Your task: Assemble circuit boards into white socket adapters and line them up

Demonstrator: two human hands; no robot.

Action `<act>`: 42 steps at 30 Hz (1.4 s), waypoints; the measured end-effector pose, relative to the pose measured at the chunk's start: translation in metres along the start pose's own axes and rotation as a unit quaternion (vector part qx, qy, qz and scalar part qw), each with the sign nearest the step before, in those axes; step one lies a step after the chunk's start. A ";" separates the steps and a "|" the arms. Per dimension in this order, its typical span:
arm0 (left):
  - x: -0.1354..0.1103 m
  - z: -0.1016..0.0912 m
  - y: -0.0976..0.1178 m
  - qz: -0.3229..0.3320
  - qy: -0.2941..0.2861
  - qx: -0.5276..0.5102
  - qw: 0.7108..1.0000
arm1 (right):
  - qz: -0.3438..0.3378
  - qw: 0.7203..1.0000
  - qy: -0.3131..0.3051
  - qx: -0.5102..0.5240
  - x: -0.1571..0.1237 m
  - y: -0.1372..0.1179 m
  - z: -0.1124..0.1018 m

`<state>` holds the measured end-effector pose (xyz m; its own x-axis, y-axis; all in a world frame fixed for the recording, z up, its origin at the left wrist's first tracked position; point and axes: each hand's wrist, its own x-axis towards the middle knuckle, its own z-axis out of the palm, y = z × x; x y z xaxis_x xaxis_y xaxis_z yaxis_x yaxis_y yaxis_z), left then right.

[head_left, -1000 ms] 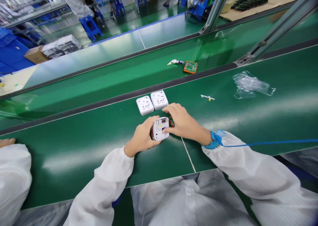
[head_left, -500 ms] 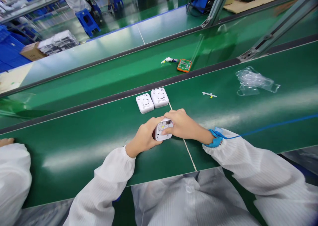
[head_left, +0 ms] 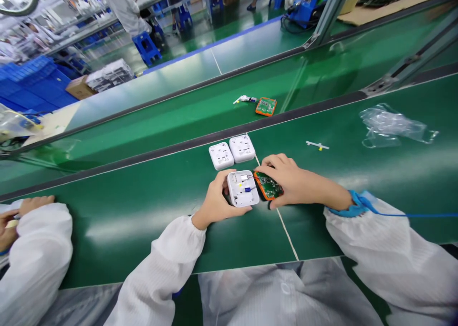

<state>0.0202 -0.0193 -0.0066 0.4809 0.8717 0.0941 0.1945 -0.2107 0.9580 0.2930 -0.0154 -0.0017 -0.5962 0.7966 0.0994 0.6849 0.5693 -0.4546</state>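
My left hand (head_left: 218, 197) grips a white square plastic housing (head_left: 243, 198) by its left side, its inside facing up. A white part, a yellow spot and a small blue part show inside it. In my right hand (head_left: 284, 180) is a green circuit board with an orange rim (head_left: 268, 186), tilted beside the housing's right edge. Thin wires appear to run between the two. Just beyond, two white housings (head_left: 221, 156) (head_left: 242, 148) lie side by side on the green work surface (head_left: 150, 202).
A small white strip with a yellow tip (head_left: 317, 146) and a clear plastic bag (head_left: 395, 125) lie to the right. On the belt behind the dark rail rests another orange-rimmed board (head_left: 266, 106) beside small parts (head_left: 246, 99). A co-worker's hands (head_left: 26, 214) are at far left.
My hands have moved apart. The orange-rimmed board now shows in my right hand, to the right of the housing in my left. The view has shifted, and more of the co-worker shows.
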 end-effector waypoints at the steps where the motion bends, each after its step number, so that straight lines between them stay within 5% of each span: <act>1: 0.001 0.000 0.001 -0.009 0.004 -0.012 1.000 | 0.002 1.000 0.003 0.019 0.001 0.002 -0.002; 9: 0.001 -0.002 0.002 -0.008 0.016 -0.057 0.998 | -0.043 0.981 0.024 0.190 0.006 -0.010 -0.014; 14: 0.001 0.002 0.001 -0.011 0.014 -0.040 0.999 | -0.072 0.979 0.077 0.175 0.007 -0.018 -0.010; 20: 0.001 0.006 -0.003 -0.004 -0.007 -0.026 1.000 | -0.087 0.987 0.067 0.117 0.013 -0.028 0.009; 25: 0.000 0.007 -0.013 0.006 -0.030 -0.032 0.999 | -0.082 0.984 0.119 0.101 0.012 -0.021 -0.001; 31: 0.004 0.009 -0.013 0.040 -0.098 0.207 0.973 | 0.072 0.962 0.253 0.077 0.057 0.056 -0.026; 37: 0.004 0.008 -0.010 0.081 -0.114 0.278 0.950 | 0.371 0.866 0.331 0.051 0.164 0.116 -0.033; 42: 0.004 0.008 -0.011 0.096 -0.131 0.306 0.938 | 0.382 0.834 0.395 -0.047 0.189 0.117 -0.017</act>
<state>0.0264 -0.0174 -0.0184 0.7361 0.6691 0.1025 0.4976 -0.6375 0.5881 0.2674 0.2054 -0.0212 0.4657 0.7986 0.3813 0.7908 -0.1822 -0.5843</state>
